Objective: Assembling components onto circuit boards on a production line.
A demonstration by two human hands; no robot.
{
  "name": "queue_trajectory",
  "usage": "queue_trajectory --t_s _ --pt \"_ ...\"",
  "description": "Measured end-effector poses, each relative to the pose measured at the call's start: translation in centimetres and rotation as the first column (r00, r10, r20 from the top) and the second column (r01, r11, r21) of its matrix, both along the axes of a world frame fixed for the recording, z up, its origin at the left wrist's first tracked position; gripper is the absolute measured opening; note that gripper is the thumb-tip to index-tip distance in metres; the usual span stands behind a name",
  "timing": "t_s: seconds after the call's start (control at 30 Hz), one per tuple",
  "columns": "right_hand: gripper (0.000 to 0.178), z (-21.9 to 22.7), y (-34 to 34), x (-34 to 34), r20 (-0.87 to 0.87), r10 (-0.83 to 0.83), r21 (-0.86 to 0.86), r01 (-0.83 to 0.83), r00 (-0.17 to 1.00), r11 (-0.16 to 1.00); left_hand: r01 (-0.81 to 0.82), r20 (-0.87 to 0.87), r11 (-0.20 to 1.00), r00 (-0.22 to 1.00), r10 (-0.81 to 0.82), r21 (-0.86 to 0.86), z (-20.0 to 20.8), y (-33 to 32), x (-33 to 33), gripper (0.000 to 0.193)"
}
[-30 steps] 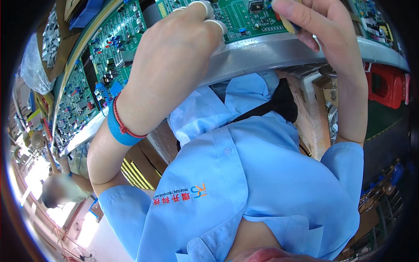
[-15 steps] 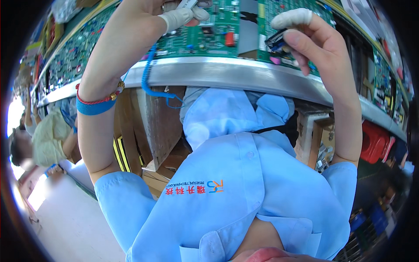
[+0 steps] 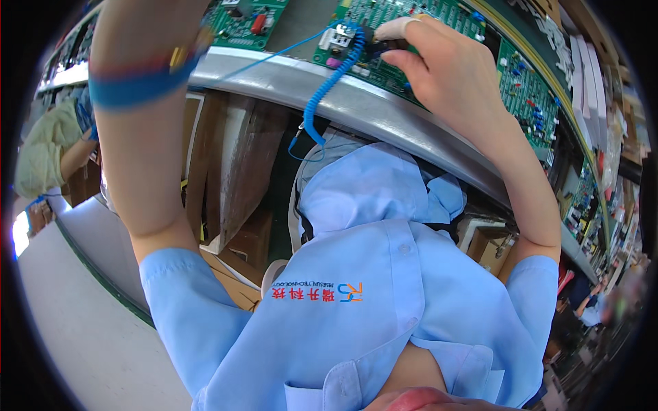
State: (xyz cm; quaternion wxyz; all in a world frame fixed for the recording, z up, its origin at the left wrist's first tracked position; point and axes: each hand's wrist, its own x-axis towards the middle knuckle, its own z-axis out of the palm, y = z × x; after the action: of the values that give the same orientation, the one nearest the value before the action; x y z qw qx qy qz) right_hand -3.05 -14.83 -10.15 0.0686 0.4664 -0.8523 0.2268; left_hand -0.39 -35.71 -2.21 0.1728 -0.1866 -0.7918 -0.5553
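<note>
My right hand point(image 3: 439, 58) is over a green circuit board point(image 3: 439, 19), with a white finger cot point(image 3: 396, 27) on one fingertip. Its thumb and finger are closed around a small black electronic component point(image 3: 375, 48), low against the board; whether it touches is unclear. Beside it on the board is a silver metal part point(image 3: 340, 38). Only my left forearm point(image 3: 147, 151) shows, blurred, with a blue wrist strap point(image 3: 140, 85); the hand itself lies beyond the upper edge.
A blue coiled cord point(image 3: 332, 79) hangs over the metal rail point(image 3: 301, 85) along the bench front. Another circuit board point(image 3: 240, 27) lies to the left, more boards point(image 3: 531, 103) to the right. Boxes point(image 3: 236, 151) stand below the rail. A co-worker point(image 3: 51, 147) is at far left.
My left hand has moved up out of view. The right hand has brought the black component left and down toward the board. The view has shifted, and the coiled cord appears farther right.
</note>
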Motion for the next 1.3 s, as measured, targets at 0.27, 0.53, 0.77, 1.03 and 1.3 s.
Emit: queue_trajectory --t_s 0.27,0.53,0.77,1.03,1.3 --pt "0.016 -1.0 0.0 0.1 -0.039 -0.024 -0.004 0.023 0.999 1.000 -0.107 -0.032 0.993 0.994 0.108 0.050 -0.1 -2.4 0.6 0.033" --pt "0.019 -1.4 -0.4 0.9 -0.041 0.007 0.014 -0.007 0.999 1.000 -0.246 -0.102 0.969 0.964 0.246 0.009 1.9 -4.1 1.1 0.030" --pt "0.017 -0.9 -0.5 0.8 -0.225 0.086 0.108 -0.063 0.970 0.992 -0.242 -0.056 0.970 0.969 0.241 -0.021 3.4 -3.5 2.5 0.029" --pt "0.006 -0.4 -1.4 0.4 -0.255 0.114 0.184 -0.068 0.960 0.981 -0.111 0.037 0.993 0.993 0.112 -0.045 2.9 -1.4 1.8 0.026" --pt "0.018 3.2 3.2 -0.4 0.099 -0.085 -0.023 0.088 0.991 0.996 -0.003 0.049 0.849 0.998 0.034 -0.529 -4.4 1.2 3.9 0.023"
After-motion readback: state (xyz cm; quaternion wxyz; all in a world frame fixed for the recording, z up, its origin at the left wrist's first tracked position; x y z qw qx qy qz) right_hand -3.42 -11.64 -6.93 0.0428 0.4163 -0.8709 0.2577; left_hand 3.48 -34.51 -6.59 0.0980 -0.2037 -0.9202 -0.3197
